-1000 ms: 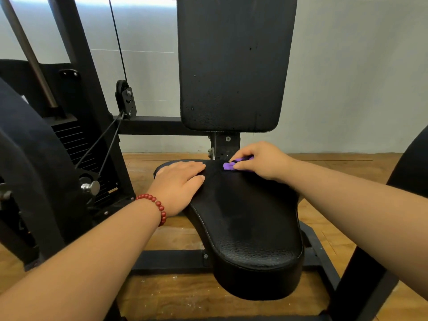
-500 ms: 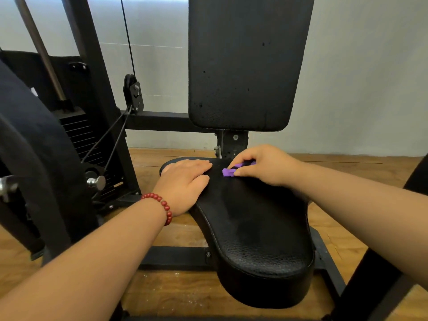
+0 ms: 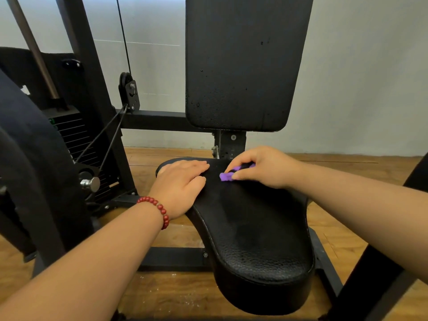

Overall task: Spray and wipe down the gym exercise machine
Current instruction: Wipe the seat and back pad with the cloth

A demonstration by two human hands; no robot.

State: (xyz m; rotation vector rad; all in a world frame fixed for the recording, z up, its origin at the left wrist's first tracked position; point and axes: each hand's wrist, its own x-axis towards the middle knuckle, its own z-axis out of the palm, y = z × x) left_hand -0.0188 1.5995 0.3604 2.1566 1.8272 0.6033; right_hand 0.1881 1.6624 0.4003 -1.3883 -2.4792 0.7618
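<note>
Gym exercise machine of black steel tube and black padding [image 3: 229,142] fills the middle of the view, standing on a floor of brown wooden boards [image 3: 173,295] flecked with pale specks at the near edge. Nearest on it, the black, pebble-grained vinyl seat pad [image 3: 259,239] thrusts its rounded narrow end forward over a low black crossbar. Two bare forearms reach in from the near corners. The left wrist wears a bracelet of round red beads [image 3: 157,208]. The left hand [image 3: 180,184] lies flat on the seat's far left part, fingers straight and together. Just right of it, the right hand [image 3: 261,167] has its fingers curled over a small purple cloth [image 3: 225,176], pinching it down on the seat's far end; most of the cloth is hidden under the hand. A large dark rounded pad [image 3: 27,158] crowds the left edge, with a shiny metal knob [image 3: 90,183] beside it. Farther left stand a stack of black weight plates [image 3: 74,135], a black pulley wheel [image 3: 129,91] and a thin black cable [image 3: 122,31]. Beyond the hands rises the upright rectangular black backrest pad [image 3: 240,66], dotted with small marks, against a pale grey wall [image 3: 359,77].
</note>
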